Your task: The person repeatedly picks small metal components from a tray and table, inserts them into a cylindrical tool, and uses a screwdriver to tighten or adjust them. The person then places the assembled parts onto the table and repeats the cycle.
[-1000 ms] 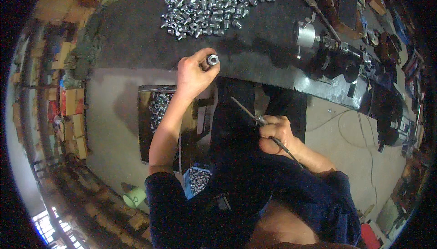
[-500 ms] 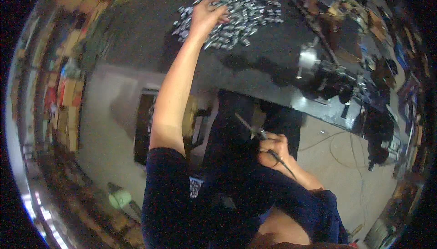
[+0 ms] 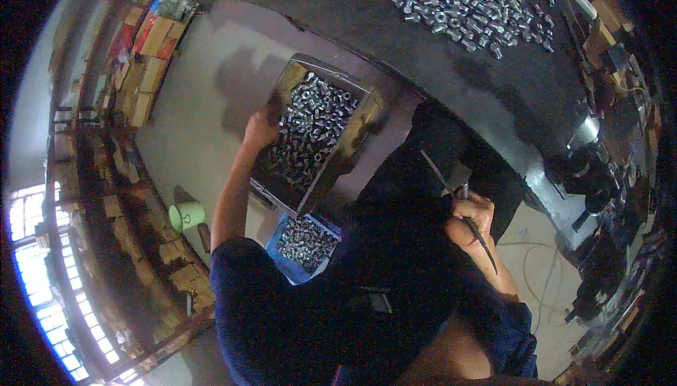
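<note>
My left hand [image 3: 261, 129] is at the left wall of a wooden box [image 3: 310, 206] filled with shiny metal fittings [image 3: 321, 107]. Its fingers reach over the rim into shadow, so their grip is hidden. Low in front of my body, my right hand [image 3: 471, 220] is closed around a slim rod-like tool, thin and pale at its far end [image 3: 437, 172] and darker where it sticks out behind the hand. A small metal cylinder [image 3: 462, 191] shows at the fingers; I cannot tell whether it is a separate piece.
On the dark bench [image 3: 352, 5] lies a large heap of metal fittings [image 3: 469, 5]. A blue-lined container [image 3: 300, 277] of small metal parts stands beside the box. Machinery [image 3: 589, 167] sits on the right, shelves [image 3: 127, 224] line the left, and a green cup [image 3: 187, 215] stands near them.
My left hand has left the heap on the bench and come down to the box. The view has swung left, bringing the box and blue-lined container into sight. My right hand keeps the tool.
</note>
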`<action>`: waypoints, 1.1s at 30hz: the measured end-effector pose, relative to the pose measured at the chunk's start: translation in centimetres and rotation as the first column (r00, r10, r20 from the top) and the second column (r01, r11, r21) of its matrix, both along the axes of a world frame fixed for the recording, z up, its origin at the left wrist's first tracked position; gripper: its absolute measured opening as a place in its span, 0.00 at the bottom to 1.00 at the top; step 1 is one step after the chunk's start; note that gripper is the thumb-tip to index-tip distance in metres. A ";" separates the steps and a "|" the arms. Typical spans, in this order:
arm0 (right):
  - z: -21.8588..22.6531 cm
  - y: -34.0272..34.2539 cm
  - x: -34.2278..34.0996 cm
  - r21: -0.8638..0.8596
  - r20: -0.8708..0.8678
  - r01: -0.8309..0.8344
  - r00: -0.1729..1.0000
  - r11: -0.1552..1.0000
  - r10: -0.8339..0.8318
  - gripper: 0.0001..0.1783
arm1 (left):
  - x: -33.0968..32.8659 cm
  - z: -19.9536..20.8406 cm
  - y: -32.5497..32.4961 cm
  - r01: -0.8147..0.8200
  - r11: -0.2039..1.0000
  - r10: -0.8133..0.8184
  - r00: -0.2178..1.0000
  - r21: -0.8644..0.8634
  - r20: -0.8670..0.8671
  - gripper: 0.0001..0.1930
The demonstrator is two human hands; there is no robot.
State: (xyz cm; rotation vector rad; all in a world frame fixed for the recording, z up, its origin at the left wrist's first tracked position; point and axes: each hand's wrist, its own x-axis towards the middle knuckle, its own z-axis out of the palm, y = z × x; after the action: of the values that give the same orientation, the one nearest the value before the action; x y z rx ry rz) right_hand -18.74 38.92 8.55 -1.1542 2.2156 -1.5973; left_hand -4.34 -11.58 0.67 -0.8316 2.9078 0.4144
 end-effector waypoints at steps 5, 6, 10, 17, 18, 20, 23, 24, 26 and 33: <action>0.5 -0.7 -0.1 -0.033 0.005 -0.038 0.999 0.999 0.038 0.25 | 2.3 -3.3 3.7 -0.288 0.948 0.316 0.908 -0.136 0.275 0.21; 0.6 -0.8 -0.1 -0.031 -0.001 -0.034 0.999 0.999 0.034 0.28 | 2.0 -3.5 4.5 -0.311 0.940 0.339 0.899 -0.140 0.277 0.22; 0.8 -0.4 -0.3 0.019 -0.033 -0.051 0.998 0.999 0.051 0.11 | 0.6 -4.2 5.0 -0.252 0.926 0.341 0.879 -0.283 0.333 0.22; 1.4 -0.9 0.5 -0.031 0.029 0.070 0.997 0.997 -0.069 0.07 | 1.3 -5.2 3.6 -0.356 0.912 0.359 0.933 0.203 0.020 0.23; 1.3 -0.8 0.6 -0.021 0.032 0.069 0.997 0.997 -0.069 0.07 | 1.3 -4.3 4.1 -0.359 0.760 0.465 0.883 0.542 -0.067 0.21; 0.6 -0.7 0.5 -0.047 0.046 0.007 0.999 0.999 -0.005 0.08 | 1.3 -0.6 6.1 -0.197 0.392 0.657 0.744 0.899 -0.124 0.17; 2.0 -1.4 0.2 -0.058 0.064 -0.058 0.996 0.997 0.061 0.10 | -2.6 4.7 12.3 0.131 -0.039 0.779 0.625 0.991 -0.052 0.12; 2.3 -1.5 0.0 -0.082 0.073 -0.075 0.994 0.994 0.081 0.11 | -3.5 5.4 13.3 0.216 -0.136 0.775 0.631 0.967 -0.032 0.11; 2.7 -1.5 -0.4 -0.066 0.036 -0.142 0.989 0.988 0.145 0.12 | -5.2 4.8 14.3 0.294 -0.234 0.734 0.678 0.927 -0.029 0.11; 2.3 -0.1 -0.7 0.078 0.077 -0.222 0.973 0.972 0.216 0.11 | -9.5 11.2 23.3 0.325 0.294 0.172 0.907 0.899 -0.384 0.19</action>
State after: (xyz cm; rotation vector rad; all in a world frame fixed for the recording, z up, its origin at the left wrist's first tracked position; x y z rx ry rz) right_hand -19.41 38.83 10.82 -1.2508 2.0137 -1.4172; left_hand -13.84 11.67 11.83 -0.3442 2.1370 2.2690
